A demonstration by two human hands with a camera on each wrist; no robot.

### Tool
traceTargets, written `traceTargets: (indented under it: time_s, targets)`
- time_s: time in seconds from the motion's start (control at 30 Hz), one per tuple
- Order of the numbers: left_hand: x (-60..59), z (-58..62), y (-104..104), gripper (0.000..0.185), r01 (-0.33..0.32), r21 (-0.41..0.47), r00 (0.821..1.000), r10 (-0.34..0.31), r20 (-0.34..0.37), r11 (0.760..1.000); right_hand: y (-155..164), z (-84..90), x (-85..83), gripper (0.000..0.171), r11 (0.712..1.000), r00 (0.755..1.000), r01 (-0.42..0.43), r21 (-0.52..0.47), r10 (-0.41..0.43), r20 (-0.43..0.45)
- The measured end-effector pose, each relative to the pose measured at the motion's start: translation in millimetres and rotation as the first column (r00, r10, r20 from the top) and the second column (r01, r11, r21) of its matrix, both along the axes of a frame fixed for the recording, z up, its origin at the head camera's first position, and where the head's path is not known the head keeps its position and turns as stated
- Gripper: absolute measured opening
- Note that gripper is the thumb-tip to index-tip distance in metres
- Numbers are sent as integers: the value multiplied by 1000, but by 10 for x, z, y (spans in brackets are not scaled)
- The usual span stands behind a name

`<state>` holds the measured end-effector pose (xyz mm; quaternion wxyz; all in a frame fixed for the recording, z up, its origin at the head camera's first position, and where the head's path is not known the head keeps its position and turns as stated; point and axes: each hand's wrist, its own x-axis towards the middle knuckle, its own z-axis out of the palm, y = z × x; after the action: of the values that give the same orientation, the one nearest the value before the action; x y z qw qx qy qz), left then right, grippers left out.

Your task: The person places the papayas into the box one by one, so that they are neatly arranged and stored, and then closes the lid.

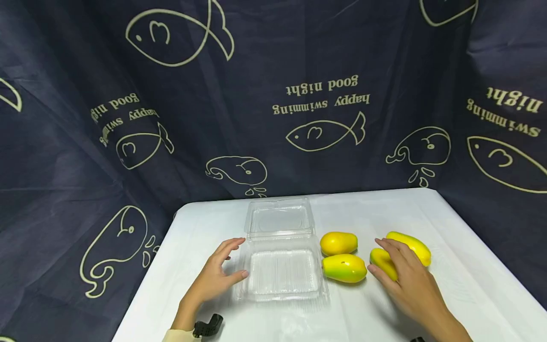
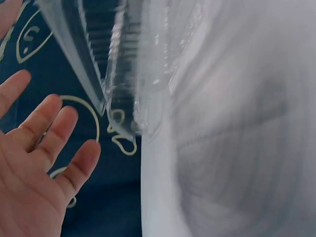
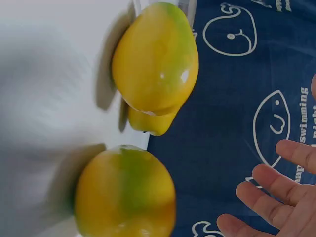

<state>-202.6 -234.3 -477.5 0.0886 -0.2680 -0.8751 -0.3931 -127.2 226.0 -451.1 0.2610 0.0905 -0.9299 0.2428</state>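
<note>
An open clear plastic clamshell box [image 1: 282,273] lies on the white table [image 1: 461,285], its lid [image 1: 278,218] folded back. My left hand [image 1: 228,263] is spread beside the box's left edge, thumb near its rim, holding nothing. Its fingers [image 2: 49,143] are straight in the left wrist view, next to the box [image 2: 128,64]. To the right of the box lie several yellow-green mangoes [image 1: 344,268]. My right hand [image 1: 386,259] hovers with relaxed fingers over one mango [image 1: 379,261], beside another [image 1: 414,246]. The right wrist view shows bare fingers [image 3: 276,197] apart from the mangoes [image 3: 155,57].
A dark blue cloth [image 1: 299,95] printed with fish and whales hangs behind and around the table. A fourth mango [image 1: 338,242] lies by the box's right edge. A black strap [image 1: 208,326] sits at my left wrist. The table's edges fall away left and right.
</note>
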Motion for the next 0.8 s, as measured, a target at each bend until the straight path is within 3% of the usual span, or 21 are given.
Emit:
traceTargets:
  time_s: [0.3, 0.57, 0.8]
  targets:
    - [-12, -165, -74, 70, 64, 126, 997, -69, 36, 990, 15, -88, 73, 52, 992, 998, 31, -124, -24, 61]
    - [25, -220, -75, 71, 3, 73, 995, -10, 95, 997, 30, -169, 130, 49, 987, 997, 65, -148, -58, 46]
    - [42, -256, -137, 70, -59, 19, 978, 53, 203, 998, 38, -189, 185, 49, 976, 987, 127, -175, -107, 120]
